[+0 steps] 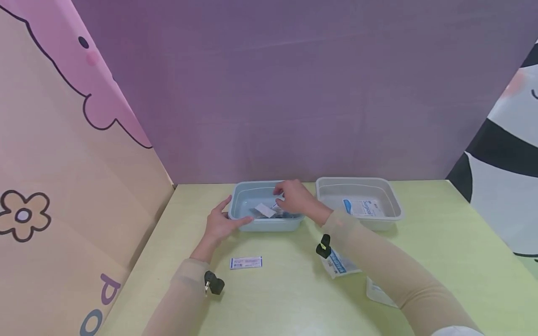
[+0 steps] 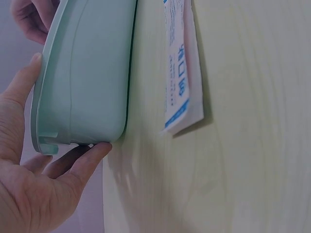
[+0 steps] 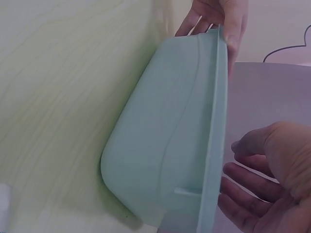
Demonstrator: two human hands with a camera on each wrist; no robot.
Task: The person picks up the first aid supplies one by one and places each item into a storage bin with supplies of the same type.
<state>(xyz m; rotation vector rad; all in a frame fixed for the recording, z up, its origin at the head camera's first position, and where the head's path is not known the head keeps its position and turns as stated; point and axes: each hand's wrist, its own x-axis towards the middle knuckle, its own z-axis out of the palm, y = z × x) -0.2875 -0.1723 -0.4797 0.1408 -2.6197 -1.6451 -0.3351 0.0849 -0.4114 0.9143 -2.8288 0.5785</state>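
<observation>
A light blue-green plastic basin (image 1: 269,226) stands at the back of the table. My left hand (image 1: 220,224) grips its left end, thumb over the rim and fingers against the outer wall in the left wrist view. Above the basin's right part hovers my right hand (image 1: 299,198). Its fingers (image 3: 248,182) are loosely bent near the rim, with nothing visible between them in the right wrist view. Inside the basin lie a small white packet (image 1: 265,210) and some dark or clear wrapped items, partly hidden by the right hand.
Right of the basin stands a grey-white basin (image 1: 380,225) holding a packet marked "Surgical" (image 1: 364,207). A narrow white-and-blue packet (image 1: 245,262) lies in front of the blue-green basin. Another printed packet (image 1: 338,266) and a white packet (image 1: 378,293) lie partly under the right forearm.
</observation>
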